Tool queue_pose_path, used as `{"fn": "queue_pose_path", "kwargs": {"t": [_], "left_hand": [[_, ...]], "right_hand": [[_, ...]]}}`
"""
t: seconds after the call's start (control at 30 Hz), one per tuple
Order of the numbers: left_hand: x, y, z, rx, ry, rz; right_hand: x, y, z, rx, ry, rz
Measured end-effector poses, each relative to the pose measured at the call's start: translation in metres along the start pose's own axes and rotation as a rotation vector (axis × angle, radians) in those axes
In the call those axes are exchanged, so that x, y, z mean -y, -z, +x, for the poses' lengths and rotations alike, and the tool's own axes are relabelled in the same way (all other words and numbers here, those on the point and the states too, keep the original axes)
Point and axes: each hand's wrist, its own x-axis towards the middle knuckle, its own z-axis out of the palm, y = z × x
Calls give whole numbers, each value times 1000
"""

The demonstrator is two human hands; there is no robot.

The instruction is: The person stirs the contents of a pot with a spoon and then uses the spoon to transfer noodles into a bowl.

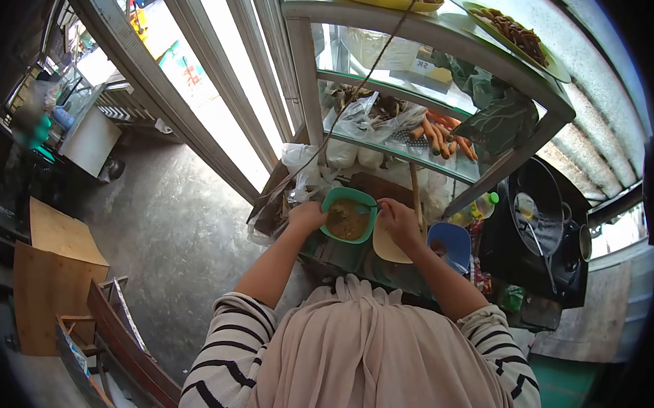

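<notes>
My left hand (pixel 307 216) grips the left rim of a green bowl (pixel 370 230). A brownish, lumpy wet mixture (pixel 347 219) lies in the bowl. At the bowl's right side, my right hand (pixel 402 224) is closed round the thin handle of what looks like a spoon (pixel 364 209), whose end reaches into the mixture. Below the right hand sits a cream-coloured bowl or plate (pixel 389 246), partly hidden by that hand. Farther right stands a blue bowl (pixel 453 244) with something dark in it.
A glass display case (pixel 303 66) rises ahead, with carrots (pixel 441 137) and plastic bags inside and plates of food on top. A bottle with a green cap (pixel 480 208) stands right, before a black wok (pixel 539 209) on a stove. Wooden slats border the left; a bench (pixel 129 351) stands lower left.
</notes>
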Motion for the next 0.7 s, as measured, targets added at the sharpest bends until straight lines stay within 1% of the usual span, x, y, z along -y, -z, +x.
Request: {"fn": "queue_pose_path", "kwargs": {"t": [0.03,0.07,0.13,0.23,0.3,0.37,0.4,0.47,0.5,0.53,0.67,0.7], "left_hand": [[3,5,-5,-126,-72,-27],[5,7,-7,-118,-81,-17],[6,10,-8,-317,-167,-220],[5,12,-6,-344,-210,-221],[5,10,-4,-336,-240,-198],[9,1,3,-324,-266,-177],[11,-5,9,-279,-282,-187],[10,-8,13,-225,-306,-196],[8,-9,16,-184,-290,-216],[7,-10,19,-144,-273,-236],[6,-6,28,-136,-308,-318],[6,-4,30,-132,-317,-386]], "right_hand": [[-8,-19,7,-16,68,-84],[-12,-33,12,-32,137,-171],[-20,-48,15,-54,85,-215],[-32,-54,8,-111,20,-269],[-42,-57,-1,-154,0,-280],[-50,-62,-9,-145,-200,-101],[-54,-68,-11,-149,-210,-103],[-54,-78,-13,-102,-381,51],[-55,-80,-14,-109,-390,49],[-55,-82,-14,-108,-418,121],[-56,-80,-12,-130,-479,303],[-57,-77,-11,-133,-482,302]]}}
